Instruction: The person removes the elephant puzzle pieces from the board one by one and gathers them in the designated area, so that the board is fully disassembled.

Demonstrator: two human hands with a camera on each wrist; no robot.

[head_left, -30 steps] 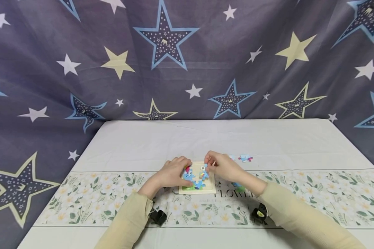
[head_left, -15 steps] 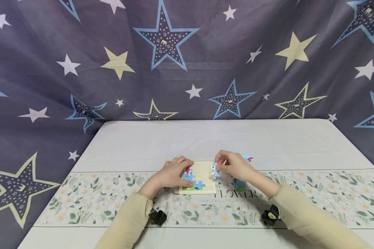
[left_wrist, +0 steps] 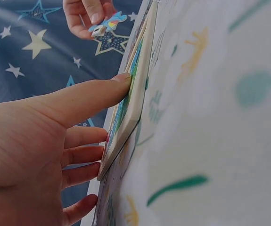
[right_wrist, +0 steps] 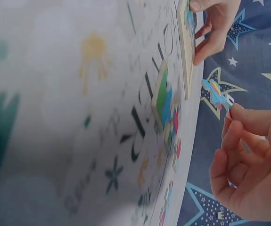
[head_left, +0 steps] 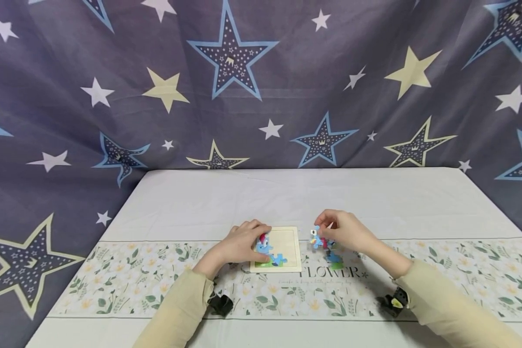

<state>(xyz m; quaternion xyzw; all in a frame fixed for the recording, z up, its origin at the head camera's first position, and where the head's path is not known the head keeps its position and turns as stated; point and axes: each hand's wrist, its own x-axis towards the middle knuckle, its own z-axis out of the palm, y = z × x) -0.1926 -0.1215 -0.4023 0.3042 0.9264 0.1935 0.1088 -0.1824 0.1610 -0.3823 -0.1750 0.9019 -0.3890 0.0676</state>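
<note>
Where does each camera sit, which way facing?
Head: on the head, facing forward and down at the wooden puzzle tray; left hand, right hand and both sleeves show.
Left wrist: on that wrist, facing the tray's edge; left hand close up, right hand beyond.
Right wrist: on that wrist, facing along the tablecloth; right hand pinching a jigsaw piece close up, left hand beyond.
Shared: both wrist views show tray, piece, starry backdrop.

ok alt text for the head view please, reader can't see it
A right hand pinches a puzzle piece to the right of a partly filled tray, which a left hand holds. Below is a flowered cloth, behind it a starry curtain.
</note>
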